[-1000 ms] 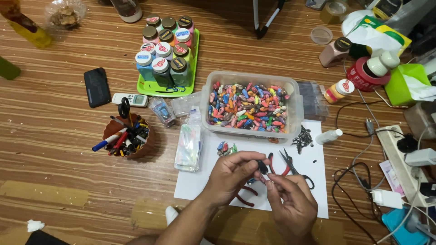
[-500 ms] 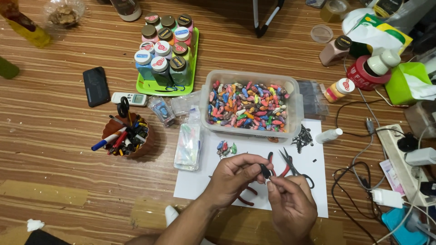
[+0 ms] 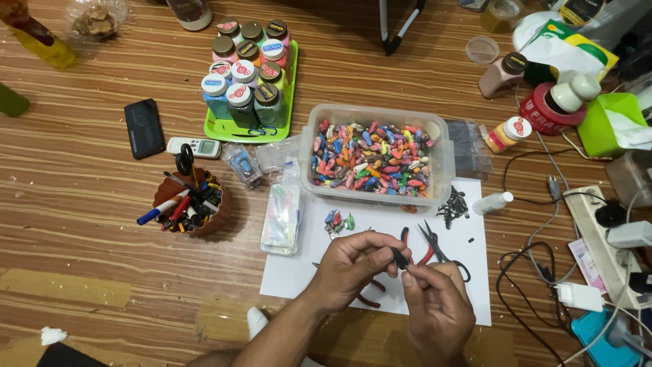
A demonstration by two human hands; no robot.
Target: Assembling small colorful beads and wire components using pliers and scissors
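My left hand [image 3: 353, 268] and my right hand [image 3: 435, 306] meet over a white paper sheet [image 3: 326, 272], pinching one small black piece [image 3: 401, 258] between their fingertips. Red-handled pliers [image 3: 412, 246] and black scissors [image 3: 441, 248] lie on the sheet just beyond my fingers. A few small coloured pieces [image 3: 338, 221] sit to the left of them, and a heap of small black bits [image 3: 454, 207] lies at the sheet's far right. Past the sheet stands a clear plastic tub [image 3: 441, 160] full of colourful pieces.
A green tray [image 3: 210, 129] of capped jars stands at the back. A brown pen cup [image 3: 217, 211], a black phone [image 3: 144, 128], a small remote [image 3: 193, 147] and clear bags [image 3: 282, 217] lie left. Bottles, cables and a power strip [image 3: 604, 238] crowd the right.
Both hands stay together over the sheet; the fingers have shifted only slightly around the small black piece.
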